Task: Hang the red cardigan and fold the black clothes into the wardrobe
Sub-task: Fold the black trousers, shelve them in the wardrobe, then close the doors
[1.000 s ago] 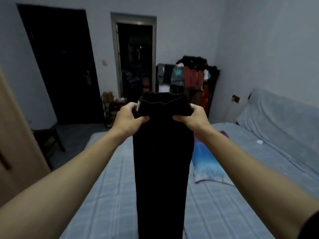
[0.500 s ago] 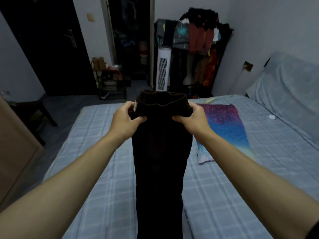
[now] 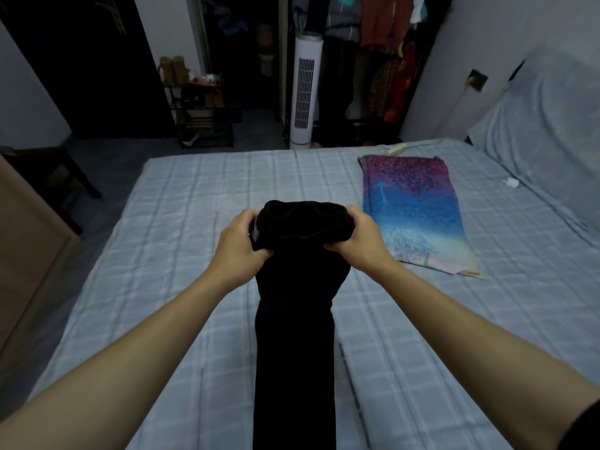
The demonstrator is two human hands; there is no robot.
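Lowered, black garment (image 3: 295, 352) trails below left hand (image 3: 238, 246) and right hand (image 3: 360, 241)'s grip.

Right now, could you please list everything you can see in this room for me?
black garment: one, black, held up over the bed.
bed: one, pale blue checked, under it.
pillow: one, purple and blue, on the bed, right.
tower fan: one, white, beyond the bed.
hanging clothes: several, red and dark, behind the fan.
shoe rack: one, dark, left of the fan.
hands: two, bare; left hand and right hand grip the garment's top.
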